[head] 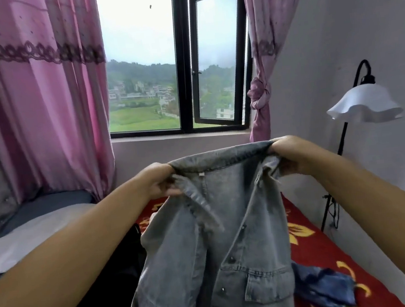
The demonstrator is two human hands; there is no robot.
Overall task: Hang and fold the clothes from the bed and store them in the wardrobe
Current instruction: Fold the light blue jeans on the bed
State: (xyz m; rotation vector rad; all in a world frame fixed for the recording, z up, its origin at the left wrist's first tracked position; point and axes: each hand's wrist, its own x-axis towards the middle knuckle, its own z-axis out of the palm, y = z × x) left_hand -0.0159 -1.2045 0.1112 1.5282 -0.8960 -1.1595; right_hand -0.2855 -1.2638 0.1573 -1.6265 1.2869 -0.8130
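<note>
Denim jacket (220, 239): held up above bed (314, 249), front open | left hand (160, 181): grasping jacket's left shoulder | right hand (290, 155): grasping right shoulder | black garment (115, 282): left of jacket, on bed | blue garment (323, 288): right of jacket, on bed

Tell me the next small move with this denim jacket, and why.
Probably fetch a hanger and slip it into the shoulders. Both hands, left and right, grip the denim jacket at its shoulders, so it hangs open and lifted above the bed. No hanger shows in view. A black garment and a blue one lie waiting on the bed.
</note>
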